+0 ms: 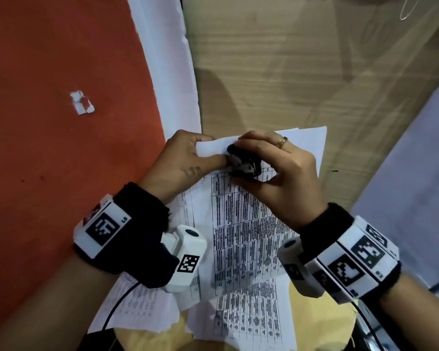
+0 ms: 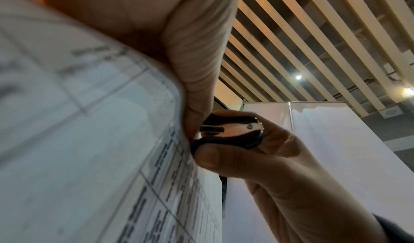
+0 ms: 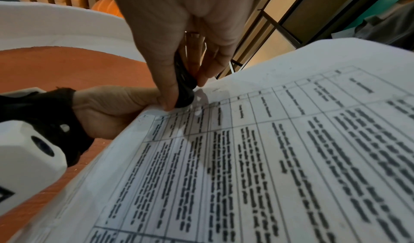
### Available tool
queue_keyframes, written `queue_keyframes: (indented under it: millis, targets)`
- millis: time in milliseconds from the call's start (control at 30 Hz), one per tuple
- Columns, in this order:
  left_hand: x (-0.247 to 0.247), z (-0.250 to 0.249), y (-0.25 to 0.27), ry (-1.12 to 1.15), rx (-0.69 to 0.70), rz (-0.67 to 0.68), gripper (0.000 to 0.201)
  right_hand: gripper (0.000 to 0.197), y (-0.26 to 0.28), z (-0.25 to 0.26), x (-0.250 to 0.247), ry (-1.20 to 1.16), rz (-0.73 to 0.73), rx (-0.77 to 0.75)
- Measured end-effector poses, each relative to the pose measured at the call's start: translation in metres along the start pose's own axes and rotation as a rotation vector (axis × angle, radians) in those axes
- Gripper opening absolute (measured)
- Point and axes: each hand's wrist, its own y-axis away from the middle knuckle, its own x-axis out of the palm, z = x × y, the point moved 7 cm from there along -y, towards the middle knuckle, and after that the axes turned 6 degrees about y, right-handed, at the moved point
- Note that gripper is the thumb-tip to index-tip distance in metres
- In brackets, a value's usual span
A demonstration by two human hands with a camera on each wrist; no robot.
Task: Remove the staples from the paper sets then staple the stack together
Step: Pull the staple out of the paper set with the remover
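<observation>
A set of printed table sheets (image 1: 246, 224) is lifted off the desk, its top page folded back. My left hand (image 1: 185, 158) pinches the set's top left corner (image 2: 179, 122), thumb on top. My right hand (image 1: 271, 168) grips a black and chrome staple remover (image 1: 245, 164) between thumb and fingers, its claws set against that same corner (image 2: 228, 129). The right wrist view shows the remover (image 3: 184, 90) pressed onto the page edge (image 3: 224, 105) beside my left thumb. The staple itself is hidden under the remover.
More printed sheets (image 1: 249, 317) lie on the wooden desk (image 1: 276, 72) beneath my wrists. An orange surface (image 1: 48, 160) with a torn paper scrap (image 1: 82, 102) lies to the left, past a white strip (image 1: 170, 72). A cable (image 1: 117, 307) runs from my left wrist.
</observation>
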Motion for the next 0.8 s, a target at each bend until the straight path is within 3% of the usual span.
queue_keyframes:
  millis: [467, 600, 800]
  targets:
    - [0.002, 0.015, -0.001, -0.046, -0.003, -0.091, 0.054, 0.028, 0.003, 0.0, 0.008, 0.116, 0.076, -0.116]
    - [0.007, 0.02, -0.001, -0.021, -0.03, -0.133, 0.035, 0.027, 0.005, -0.004, 0.009, 0.137, 0.076, -0.115]
    - [0.015, 0.023, -0.002, 0.058, -0.07, -0.008, 0.039, 0.023, 0.006, -0.01, 0.005, 0.102, 0.088, -0.127]
